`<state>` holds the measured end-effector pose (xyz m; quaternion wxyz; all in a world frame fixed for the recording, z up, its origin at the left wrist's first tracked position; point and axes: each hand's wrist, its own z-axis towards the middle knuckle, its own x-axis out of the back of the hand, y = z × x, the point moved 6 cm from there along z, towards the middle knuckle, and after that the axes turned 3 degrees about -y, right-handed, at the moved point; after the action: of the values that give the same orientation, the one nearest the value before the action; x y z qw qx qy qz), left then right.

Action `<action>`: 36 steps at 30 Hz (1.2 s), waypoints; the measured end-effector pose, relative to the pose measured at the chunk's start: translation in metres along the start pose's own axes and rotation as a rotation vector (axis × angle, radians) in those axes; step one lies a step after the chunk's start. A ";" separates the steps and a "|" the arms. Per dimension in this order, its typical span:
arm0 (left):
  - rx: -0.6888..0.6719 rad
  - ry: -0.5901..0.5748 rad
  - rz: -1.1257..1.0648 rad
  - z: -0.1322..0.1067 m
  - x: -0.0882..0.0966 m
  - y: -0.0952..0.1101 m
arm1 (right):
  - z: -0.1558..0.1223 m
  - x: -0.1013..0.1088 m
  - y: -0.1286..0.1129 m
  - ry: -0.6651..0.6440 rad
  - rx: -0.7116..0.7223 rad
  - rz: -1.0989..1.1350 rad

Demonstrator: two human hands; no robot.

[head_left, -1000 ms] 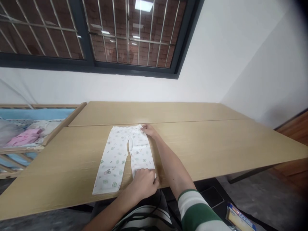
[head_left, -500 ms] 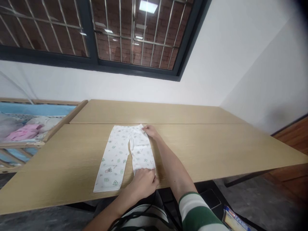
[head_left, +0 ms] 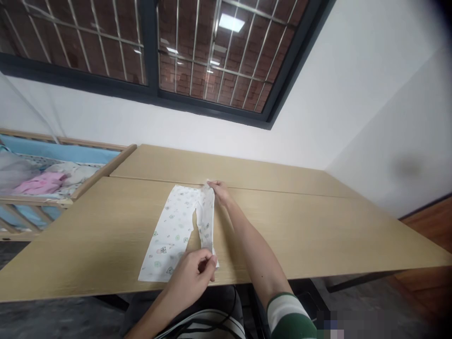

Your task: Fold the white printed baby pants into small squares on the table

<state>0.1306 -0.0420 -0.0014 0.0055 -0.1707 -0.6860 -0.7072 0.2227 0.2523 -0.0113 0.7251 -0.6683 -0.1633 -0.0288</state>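
A small pair of white printed pants [head_left: 165, 226] lies on the wooden table [head_left: 300, 226], waistband toward the window. Its left leg rests flat, while the right leg is lifted along its outer side and partly turned over. My right hand [head_left: 219, 190] pinches the waistband's right corner, raised a little off the tabletop. Down at the hem of the right leg, my left hand [head_left: 196, 273] is closed with thumb and forefinger together on the fabric edge. That hand covers part of the hem and the lower inner leg.
To the left stands a wooden crib [head_left: 102, 172] with blue lining, holding a pink cloth [head_left: 42, 182] and white bedding. Behind the table is a white wall [head_left: 169, 122] below a barred window [head_left: 212, 56]. A brown wooden panel [head_left: 429, 221] is at the far right.
Both hands have lifted the right leg's outer edge and drawn it leftward, so that leg now looks narrower and partly folded. The camera view has tilted slightly.
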 end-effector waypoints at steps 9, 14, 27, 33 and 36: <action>0.109 0.138 0.102 -0.036 0.046 -0.017 | 0.008 -0.091 -0.025 0.022 0.062 -0.184; 0.172 0.209 0.250 -0.050 0.071 -0.031 | 0.008 -0.132 -0.023 0.010 0.060 -0.344; 0.247 0.334 0.731 -0.081 0.103 -0.074 | 0.000 -0.177 -0.009 -0.033 -0.028 -0.635; 0.304 0.333 0.965 -0.086 0.106 -0.087 | -0.007 -0.177 -0.017 -0.065 -0.021 -0.666; 0.322 0.366 1.096 -0.092 0.111 -0.094 | -0.012 -0.175 -0.024 -0.097 0.009 -0.655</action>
<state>-0.0186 -0.1008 -0.0648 0.5134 -0.3720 -0.5845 -0.5063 0.0530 0.2073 -0.0367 0.6716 -0.5778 -0.4039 -0.2278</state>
